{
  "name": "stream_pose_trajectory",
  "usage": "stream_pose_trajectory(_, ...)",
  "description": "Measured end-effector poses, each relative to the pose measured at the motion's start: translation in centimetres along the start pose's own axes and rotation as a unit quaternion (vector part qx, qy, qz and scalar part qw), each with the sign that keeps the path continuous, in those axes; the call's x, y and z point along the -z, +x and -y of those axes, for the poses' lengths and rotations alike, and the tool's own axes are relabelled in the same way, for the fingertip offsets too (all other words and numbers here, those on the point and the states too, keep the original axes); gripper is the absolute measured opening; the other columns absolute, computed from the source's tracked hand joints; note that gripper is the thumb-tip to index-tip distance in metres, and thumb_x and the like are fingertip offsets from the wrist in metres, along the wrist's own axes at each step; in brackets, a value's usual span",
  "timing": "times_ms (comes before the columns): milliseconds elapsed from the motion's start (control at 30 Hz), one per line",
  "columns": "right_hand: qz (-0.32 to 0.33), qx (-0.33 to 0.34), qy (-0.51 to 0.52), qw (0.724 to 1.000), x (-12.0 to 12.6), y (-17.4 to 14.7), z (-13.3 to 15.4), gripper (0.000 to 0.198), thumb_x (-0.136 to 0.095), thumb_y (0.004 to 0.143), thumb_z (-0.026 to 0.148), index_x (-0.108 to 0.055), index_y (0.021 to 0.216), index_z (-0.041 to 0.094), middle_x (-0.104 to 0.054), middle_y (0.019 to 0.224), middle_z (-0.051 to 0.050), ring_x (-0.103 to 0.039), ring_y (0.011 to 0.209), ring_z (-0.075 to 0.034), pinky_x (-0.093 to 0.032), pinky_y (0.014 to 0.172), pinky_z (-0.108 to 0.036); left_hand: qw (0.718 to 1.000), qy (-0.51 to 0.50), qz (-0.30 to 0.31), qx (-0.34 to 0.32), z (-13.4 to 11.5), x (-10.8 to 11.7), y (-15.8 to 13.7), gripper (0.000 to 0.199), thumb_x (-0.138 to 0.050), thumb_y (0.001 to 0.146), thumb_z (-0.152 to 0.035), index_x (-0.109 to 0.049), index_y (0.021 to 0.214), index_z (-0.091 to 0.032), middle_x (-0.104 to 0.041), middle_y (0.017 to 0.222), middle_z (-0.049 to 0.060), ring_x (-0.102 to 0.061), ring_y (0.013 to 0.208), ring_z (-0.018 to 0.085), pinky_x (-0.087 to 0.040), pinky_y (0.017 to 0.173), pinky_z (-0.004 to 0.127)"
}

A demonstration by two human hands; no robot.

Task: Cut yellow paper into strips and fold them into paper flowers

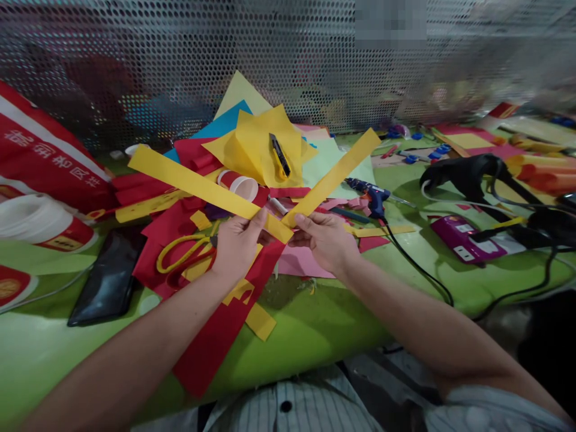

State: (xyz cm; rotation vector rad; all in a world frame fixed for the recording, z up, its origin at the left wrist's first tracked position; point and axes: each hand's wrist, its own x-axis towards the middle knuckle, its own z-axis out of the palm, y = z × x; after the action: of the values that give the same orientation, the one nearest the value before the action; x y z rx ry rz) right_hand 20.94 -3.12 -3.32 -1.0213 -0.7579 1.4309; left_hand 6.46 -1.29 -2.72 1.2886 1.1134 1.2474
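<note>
Two yellow paper strips, a left one (193,183) and a right one (337,173), meet in a V shape above the table. My left hand (238,243) pinches the left strip near its lower end. My right hand (324,240) pinches the right strip at its lower end, close to the left strip's tip. Whether the two strips are joined there I cannot tell. Below my left hand lie scissors with yellow and red handles (182,247), partly hidden, and a long red paper strip (211,342).
A box cutter (279,157) rests on yellow paper (252,144). A glue gun (371,195) with a black cord lies to the right, near a purple power strip (465,240). At left are a phone (108,276) and stacked paper cups (49,222). A perforated metal panel (288,54) stands behind.
</note>
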Motion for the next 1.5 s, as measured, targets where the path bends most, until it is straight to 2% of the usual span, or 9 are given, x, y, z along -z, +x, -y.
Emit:
stream_pose_trajectory(200, 0.016, -0.011, -0.023, 1.000, 0.1, -0.1, 0.1, 0.028, -0.081, 0.048, 0.037, -0.069, 0.065, 0.019, -0.067, 0.061, 0.001, -0.058, 0.048, -0.010, -0.051, 0.052, -0.027, 0.999, 0.048, 0.002, -0.011, -0.1, 0.2, 0.0, 0.034, -0.061, 0.073, -0.048, -0.067, 0.067, -0.015, -0.065, 0.052, 0.001, -0.060, 0.045, 0.013, -0.050, 0.046, 0.023)
stream_pose_trajectory(367, 0.026, 0.006, -0.042, 0.999, 0.2, 0.1, -0.1, 0.023, -0.080, 0.049, 0.031, -0.069, 0.065, 0.018, -0.065, 0.060, 0.002, -0.056, 0.049, -0.008, -0.051, 0.053, -0.026, 0.998, 0.068, 0.005, -0.007, -0.2, 0.3, 0.0, 0.033, -0.061, 0.073, -0.046, -0.066, 0.065, -0.015, -0.063, 0.049, 0.001, -0.060, 0.045, 0.014, -0.050, 0.047, 0.024)
stream_pose_trajectory(533, 0.019, 0.027, -0.072, 0.997, 0.1, 0.2, 0.0, 0.023, -0.079, 0.051, 0.031, -0.068, 0.065, 0.018, -0.065, 0.058, 0.002, -0.055, 0.048, -0.008, -0.050, 0.051, -0.026, 0.996, -0.025, 0.054, 0.070, -0.2, 0.1, 0.1, 0.032, -0.068, 0.067, -0.046, -0.065, 0.068, -0.014, -0.066, 0.058, 0.002, -0.060, 0.047, 0.013, -0.046, 0.043, 0.021)
stream_pose_trajectory(633, 0.021, 0.037, -0.088, 0.995, 0.2, 0.1, 0.1, 0.021, -0.077, 0.053, 0.031, -0.067, 0.065, 0.017, -0.064, 0.057, 0.002, -0.055, 0.048, -0.008, -0.049, 0.051, -0.026, 0.990, -0.025, 0.092, 0.108, -0.4, 0.0, 0.1, 0.028, -0.073, 0.062, -0.040, -0.065, 0.068, -0.014, -0.066, 0.057, 0.001, -0.058, 0.044, 0.011, -0.047, 0.044, 0.022)
stream_pose_trajectory(733, 0.022, 0.037, -0.098, 0.994, 0.4, 0.2, 0.0, 0.021, -0.076, 0.055, 0.032, -0.065, 0.066, 0.017, -0.064, 0.058, 0.001, -0.055, 0.047, -0.009, -0.049, 0.050, -0.026, 0.988, -0.010, 0.102, 0.117, -0.5, 0.0, 0.1, 0.022, -0.071, 0.065, -0.034, -0.065, 0.066, -0.013, -0.064, 0.053, 0.000, -0.057, 0.042, 0.011, -0.048, 0.045, 0.022)
stream_pose_trajectory(933, 0.008, 0.018, -0.071, 0.997, 0.7, 0.6, -0.1, 0.028, -0.078, 0.052, 0.036, -0.064, 0.066, 0.017, -0.064, 0.054, 0.001, -0.057, 0.046, -0.010, -0.049, 0.049, -0.025, 0.987, -0.043, 0.104, 0.119, -0.3, 0.1, 0.2, 0.017, -0.071, 0.065, -0.030, -0.064, 0.068, -0.015, -0.065, 0.054, 0.000, -0.060, 0.045, 0.012, -0.047, 0.044, 0.021)
stream_pose_trajectory(1133, 0.004, 0.018, -0.070, 0.997, 0.9, 0.8, 0.3, 0.024, -0.076, 0.053, 0.033, -0.064, 0.067, 0.017, -0.065, 0.057, 0.001, -0.055, 0.045, -0.008, -0.048, 0.047, -0.024, 0.981, -0.081, 0.150, 0.094, 0.0, 0.5, 0.4, 0.016, -0.073, 0.063, -0.031, -0.067, 0.066, -0.017, -0.068, 0.061, -0.001, -0.063, 0.057, 0.013, -0.052, 0.056, 0.025)
stream_pose_trajectory(1367, 0.042, 0.026, -0.109, 0.993, 0.9, 0.8, 0.3, 0.018, -0.074, 0.056, 0.027, -0.061, 0.065, 0.017, -0.061, 0.054, 0.003, -0.048, 0.040, -0.006, -0.042, 0.041, -0.022, 0.969, 0.039, 0.235, 0.070, 0.4, 1.7, 1.2, 0.014, -0.072, 0.063, -0.033, -0.072, 0.064, -0.019, -0.071, 0.067, 0.004, -0.065, 0.067, 0.020, -0.052, 0.061, 0.031)
stream_pose_trajectory(1500, 0.078, 0.044, -0.160, 0.983, 1.6, 1.3, 0.6, 0.016, -0.069, 0.059, 0.021, -0.060, 0.072, 0.017, -0.056, 0.052, 0.005, -0.045, 0.042, -0.006, -0.038, 0.040, -0.020, 0.960, 0.032, 0.275, 0.038, -0.6, 2.4, 1.9, 0.011, -0.071, 0.064, -0.030, -0.075, 0.071, -0.022, -0.073, 0.080, 0.006, -0.066, 0.085, 0.021, -0.051, 0.076, 0.031)
